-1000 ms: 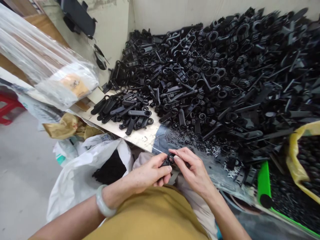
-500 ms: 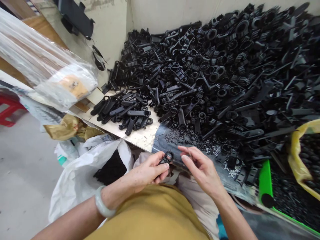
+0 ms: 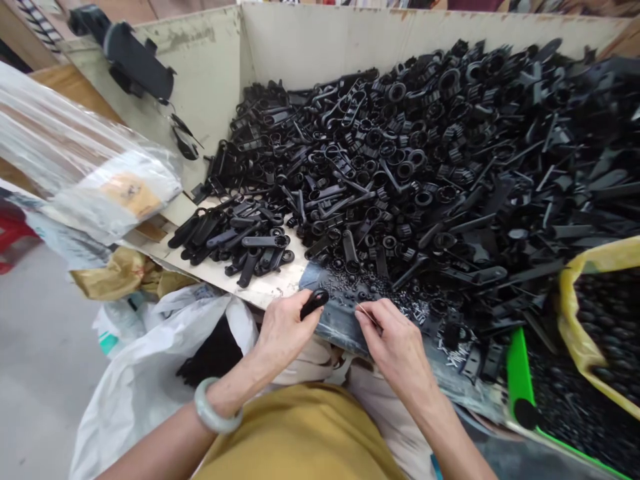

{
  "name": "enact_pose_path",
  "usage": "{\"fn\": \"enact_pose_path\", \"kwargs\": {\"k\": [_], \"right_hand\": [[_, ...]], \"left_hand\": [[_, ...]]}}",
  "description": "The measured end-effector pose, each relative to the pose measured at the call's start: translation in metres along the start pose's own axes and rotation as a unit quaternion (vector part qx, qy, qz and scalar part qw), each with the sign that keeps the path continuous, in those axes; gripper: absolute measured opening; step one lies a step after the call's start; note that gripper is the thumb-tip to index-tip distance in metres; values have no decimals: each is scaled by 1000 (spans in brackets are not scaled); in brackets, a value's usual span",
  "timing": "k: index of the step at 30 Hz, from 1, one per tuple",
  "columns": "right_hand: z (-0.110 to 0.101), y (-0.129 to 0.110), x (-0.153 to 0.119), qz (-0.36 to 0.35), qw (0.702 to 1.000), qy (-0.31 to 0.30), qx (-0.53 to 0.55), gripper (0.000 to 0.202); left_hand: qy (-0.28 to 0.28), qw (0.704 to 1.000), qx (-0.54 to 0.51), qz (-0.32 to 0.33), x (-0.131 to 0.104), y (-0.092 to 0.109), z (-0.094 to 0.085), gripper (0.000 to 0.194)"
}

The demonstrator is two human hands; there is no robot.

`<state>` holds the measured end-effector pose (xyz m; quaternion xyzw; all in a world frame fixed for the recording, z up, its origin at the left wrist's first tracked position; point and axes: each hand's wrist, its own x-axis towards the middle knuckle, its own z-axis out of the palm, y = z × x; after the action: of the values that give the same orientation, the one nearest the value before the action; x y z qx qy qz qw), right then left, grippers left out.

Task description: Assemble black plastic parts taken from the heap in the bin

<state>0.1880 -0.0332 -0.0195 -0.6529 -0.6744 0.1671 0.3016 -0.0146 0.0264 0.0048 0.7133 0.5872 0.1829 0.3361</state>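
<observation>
My left hand is closed around a black plastic part, whose rounded end sticks out past the thumb and fingers. A little to the right, my right hand pinches a thin, light-coloured rod between thumb and fingertips; its exact kind is too small to make out. The two hands are apart, over the near edge of the table. Just beyond them lie small black pieces and silver pins on a dark sheet.
A large heap of black plastic parts fills the bin. A smaller pile of black handles lies on the left. Below it hangs a white sack. At right are a green strip and a yellow-rimmed bag.
The black part in my left hand has been turned over, hiding its toothed ring and showing a smooth rounded end. My right fingers have closed into a pinch. The view has tilted up.
</observation>
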Motion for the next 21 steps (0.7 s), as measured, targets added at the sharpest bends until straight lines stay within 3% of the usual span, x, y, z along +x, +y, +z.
{"fn": "enact_pose_path", "kwargs": {"k": [7, 14, 17, 21], "right_hand": [[8, -1, 15, 13, 997, -8, -79, 21], [9, -1, 14, 0, 999, 17, -41, 23], [5, -2, 12, 3, 998, 44, 53, 19], [-4, -6, 9, -3, 985, 63, 161, 13]], "left_hand": [[-17, 988, 123, 97, 16, 12, 19, 14], [-49, 977, 171, 120, 21, 12, 26, 13], [-37, 985, 111, 124, 20, 10, 21, 17], [-67, 992, -100, 49, 15, 13, 9, 29]]}}
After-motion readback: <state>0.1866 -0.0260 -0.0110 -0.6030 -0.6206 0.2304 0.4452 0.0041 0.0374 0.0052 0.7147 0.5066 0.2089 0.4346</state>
